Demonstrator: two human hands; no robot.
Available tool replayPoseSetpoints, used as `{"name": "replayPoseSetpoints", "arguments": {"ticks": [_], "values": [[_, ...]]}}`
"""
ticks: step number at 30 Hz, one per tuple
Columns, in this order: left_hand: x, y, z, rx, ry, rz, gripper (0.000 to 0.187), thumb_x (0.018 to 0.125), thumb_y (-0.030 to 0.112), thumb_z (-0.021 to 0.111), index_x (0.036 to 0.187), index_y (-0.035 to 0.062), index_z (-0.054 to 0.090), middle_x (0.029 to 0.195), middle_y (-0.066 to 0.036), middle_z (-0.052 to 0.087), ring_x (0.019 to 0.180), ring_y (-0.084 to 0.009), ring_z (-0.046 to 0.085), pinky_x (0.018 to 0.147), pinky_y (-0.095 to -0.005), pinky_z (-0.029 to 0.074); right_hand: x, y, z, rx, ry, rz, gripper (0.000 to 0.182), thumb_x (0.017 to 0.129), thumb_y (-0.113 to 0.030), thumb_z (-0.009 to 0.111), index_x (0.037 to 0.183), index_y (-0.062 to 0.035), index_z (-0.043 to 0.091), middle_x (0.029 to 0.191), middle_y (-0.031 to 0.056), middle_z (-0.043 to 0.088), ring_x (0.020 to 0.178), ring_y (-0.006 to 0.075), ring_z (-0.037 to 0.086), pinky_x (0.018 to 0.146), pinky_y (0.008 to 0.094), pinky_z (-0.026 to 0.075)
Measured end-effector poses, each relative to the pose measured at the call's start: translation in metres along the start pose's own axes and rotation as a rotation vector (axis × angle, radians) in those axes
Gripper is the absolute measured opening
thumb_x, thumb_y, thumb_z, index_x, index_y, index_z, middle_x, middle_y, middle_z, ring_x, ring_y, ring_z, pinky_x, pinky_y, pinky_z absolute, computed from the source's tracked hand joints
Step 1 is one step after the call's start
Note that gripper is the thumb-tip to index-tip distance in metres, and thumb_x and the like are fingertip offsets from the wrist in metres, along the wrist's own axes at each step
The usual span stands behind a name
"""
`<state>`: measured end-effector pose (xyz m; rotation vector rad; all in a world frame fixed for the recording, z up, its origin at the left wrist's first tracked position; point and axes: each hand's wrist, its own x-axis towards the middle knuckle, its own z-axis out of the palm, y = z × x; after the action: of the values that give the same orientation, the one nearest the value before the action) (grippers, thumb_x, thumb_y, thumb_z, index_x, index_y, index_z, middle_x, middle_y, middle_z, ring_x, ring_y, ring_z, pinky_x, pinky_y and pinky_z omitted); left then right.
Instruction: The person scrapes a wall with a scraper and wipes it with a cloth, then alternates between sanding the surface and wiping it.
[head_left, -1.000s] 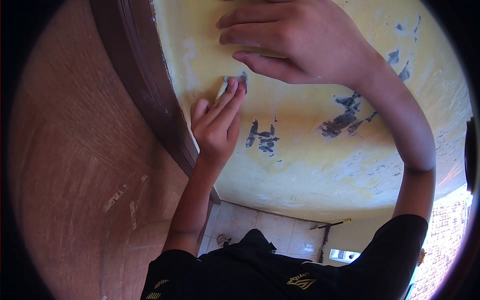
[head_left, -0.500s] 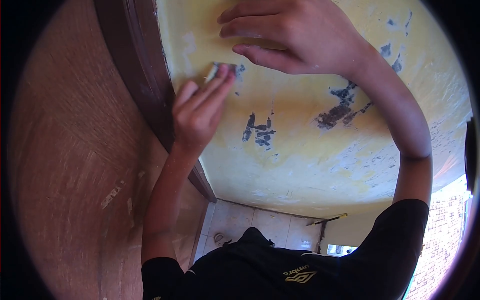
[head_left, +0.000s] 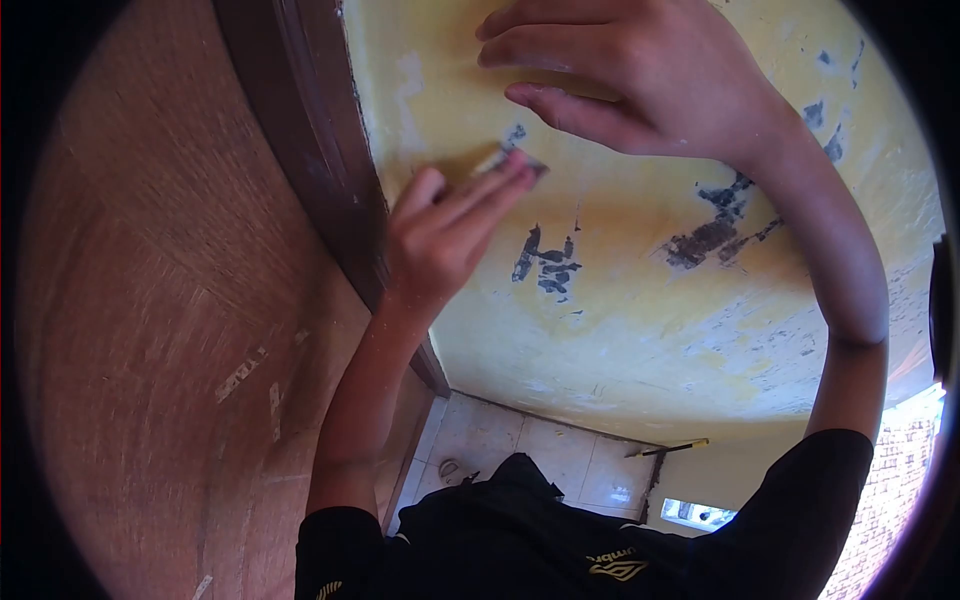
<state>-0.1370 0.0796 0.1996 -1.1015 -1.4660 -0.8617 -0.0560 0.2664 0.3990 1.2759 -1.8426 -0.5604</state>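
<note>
Across the right and upper part of the view stands a yellow wall [head_left: 640, 300], its paint worn and marked with dark patches where the coat has come away. At the left, a large brown wooden door [head_left: 170, 300] fills the view, its face scuffed with pale marks, and a dark brown door frame [head_left: 320, 170] runs between it and the wall. Below, at the foot of the wall, a pale tiled floor [head_left: 520, 445] is visible, with a thin yellow-handled tool [head_left: 672, 447] lying on it close to the wall. Nearest the camera is the person's black shirt [head_left: 560, 540]. The right hand [head_left: 660, 70] lies flat against the wall at the top, fingers together and extended to the left, gripping nothing. The left hand [head_left: 445, 235] reaches up just right of the door frame, its fingers held together and pressing a small piece of sandpaper [head_left: 512, 162] against the wall. That piece sits under the fingertips, on a dark worn spot, just below the right hand's lowest finger and not touching it.
</note>
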Motion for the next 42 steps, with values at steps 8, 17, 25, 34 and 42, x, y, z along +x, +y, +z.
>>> {"name": "replayPoseSetpoints", "arguments": {"ticks": [8, 17, 25, 34, 42], "values": [[-0.023, 0.017, 0.015, -0.027, -0.085, 0.062, 0.029, 0.085, -0.002, 0.076, 0.112, 0.0071, 0.083, 0.123, -0.005, 0.079, 0.061, -0.0145, 0.047, 0.057, -0.0270, 0.040, -0.008, -0.006, -0.003, -0.003, 0.035, -0.012, 0.022, 0.092, -0.028, 0.069, 0.100, -0.0079, 0.072, 0.100, 0.0078, 0.073, 0.114, 0.0291, 0.066, 0.109, 0.0427, 0.050], [-0.020, 0.006, 0.000, -0.024, -0.171, 0.066, 0.029, 0.091, -0.009, 0.066, 0.115, -0.0002, 0.080, 0.116, -0.013, 0.080, 0.092, -0.0206, 0.078, 0.062, -0.0310, 0.042, -0.003, -0.005, -0.008, -0.039, -0.047, 0.004, 0.023, 0.093, -0.029, 0.068, 0.100, -0.0076, 0.072, 0.100, 0.0088, 0.073, 0.115, 0.0312, 0.066, 0.110, 0.0445, 0.049], [0.016, -0.031, 0.003, 0.134, 0.146, 0.245, 0.028, 0.087, -0.002, 0.074, 0.113, 0.0060, 0.081, 0.119, -0.005, 0.080, 0.064, -0.0137, 0.056, 0.057, -0.0258, 0.045, 0.000, -0.007, -0.010, -0.051, -0.077, 0.024, 0.024, 0.095, -0.031, 0.068, 0.104, -0.0088, 0.073, 0.102, 0.0068, 0.074, 0.118, 0.0298, 0.065, 0.110, 0.0439, 0.049], [-0.033, 0.020, 0.012, -0.035, -0.138, 0.175, 0.025, 0.090, -0.003, 0.073, 0.114, 0.0031, 0.081, 0.116, -0.010, 0.080, 0.068, -0.0138, 0.065, 0.057, -0.0267, 0.043, 0.002, -0.011, -0.013, -0.071, -0.117, 0.047, 0.025, 0.094, -0.032, 0.069, 0.104, -0.0096, 0.075, 0.104, 0.0052, 0.075, 0.121, 0.0287, 0.064, 0.110, 0.0424, 0.049], [-0.005, -0.020, -0.001, 0.021, 0.047, 0.081, 0.026, 0.087, -0.004, 0.075, 0.112, 0.0038, 0.081, 0.118, -0.011, 0.079, 0.067, -0.0143, 0.063, 0.059, -0.0254, 0.043, 0.007, -0.009, -0.014, -0.085, -0.108, 0.021, 0.026, 0.092, -0.032, 0.071, 0.103, -0.0090, 0.076, 0.102, 0.0051, 0.076, 0.119, 0.0293, 0.065, 0.108, 0.0423, 0.052]]}}
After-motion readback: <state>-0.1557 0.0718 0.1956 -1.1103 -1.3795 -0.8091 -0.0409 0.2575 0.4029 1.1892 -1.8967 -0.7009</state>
